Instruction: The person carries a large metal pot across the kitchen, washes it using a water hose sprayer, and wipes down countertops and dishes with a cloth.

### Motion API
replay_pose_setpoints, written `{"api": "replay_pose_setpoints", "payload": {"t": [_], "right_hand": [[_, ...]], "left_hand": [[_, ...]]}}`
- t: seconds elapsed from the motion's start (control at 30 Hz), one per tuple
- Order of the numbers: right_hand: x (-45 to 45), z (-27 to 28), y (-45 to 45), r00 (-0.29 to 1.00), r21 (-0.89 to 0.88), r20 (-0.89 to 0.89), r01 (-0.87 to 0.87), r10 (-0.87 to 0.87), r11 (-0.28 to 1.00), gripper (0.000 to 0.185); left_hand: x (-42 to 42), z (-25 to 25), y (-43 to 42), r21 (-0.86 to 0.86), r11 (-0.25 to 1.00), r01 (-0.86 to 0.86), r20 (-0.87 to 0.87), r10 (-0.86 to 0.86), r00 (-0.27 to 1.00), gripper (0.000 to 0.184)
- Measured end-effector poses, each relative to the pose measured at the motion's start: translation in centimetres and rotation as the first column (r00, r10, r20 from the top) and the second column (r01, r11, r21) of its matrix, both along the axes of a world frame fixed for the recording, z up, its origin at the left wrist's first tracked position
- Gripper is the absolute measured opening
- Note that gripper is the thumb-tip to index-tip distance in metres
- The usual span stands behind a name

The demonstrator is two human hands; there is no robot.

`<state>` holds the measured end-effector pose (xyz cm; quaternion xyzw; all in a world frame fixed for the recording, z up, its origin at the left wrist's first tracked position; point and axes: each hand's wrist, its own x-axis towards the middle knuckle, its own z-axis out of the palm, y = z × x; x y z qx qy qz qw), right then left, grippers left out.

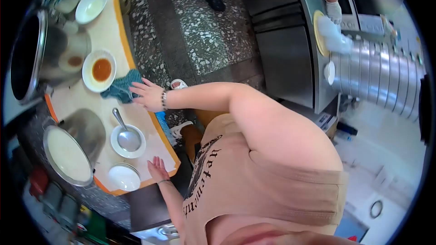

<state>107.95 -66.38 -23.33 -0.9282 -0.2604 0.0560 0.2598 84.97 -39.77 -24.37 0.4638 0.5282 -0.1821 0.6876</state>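
My right hand (150,95), with a beaded bracelet at the wrist, reaches over the table's edge. Its fingers are spread and lie on the edge of a crumpled green cloth (120,87). The cloth touches a white bowl (86,75) with brown sauce in it. My left hand (158,170) is at the near corner of the table (156,147), fingers apart, holding nothing. Nearest to it are a stack of small white dishes (124,178) and a white bowl (141,147) with a metal ladle (128,140) in it.
A tall steel pot (68,154) of pale liquid and a larger dark-mouthed pot (38,59) flank the table. Another white bowl (91,7) stands farther along. Behind is a steel counter (313,86), where another person's gloved hand (334,12) is near a ribbed steel cylinder (379,77).
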Motion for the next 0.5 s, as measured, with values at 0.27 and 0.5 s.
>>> {"api": "replay_pose_setpoints", "payload": {"t": [0.27,0.5], "right_hand": [[-9.3,6.9,-14.7,0.93,-0.079,-0.214,0.287,-0.298,0.955,0.036],[-14.8,9.3,-17.7,0.737,-0.12,-0.221,0.629,-0.639,0.768,0.038]], "left_hand": [[6.7,6.9,-6.1,-0.039,0.957,0.288,0.112,-0.282,0.953,0.06],[10.0,10.9,-10.8,-0.034,0.867,0.498,0.359,-0.454,0.815,0.052]]}}
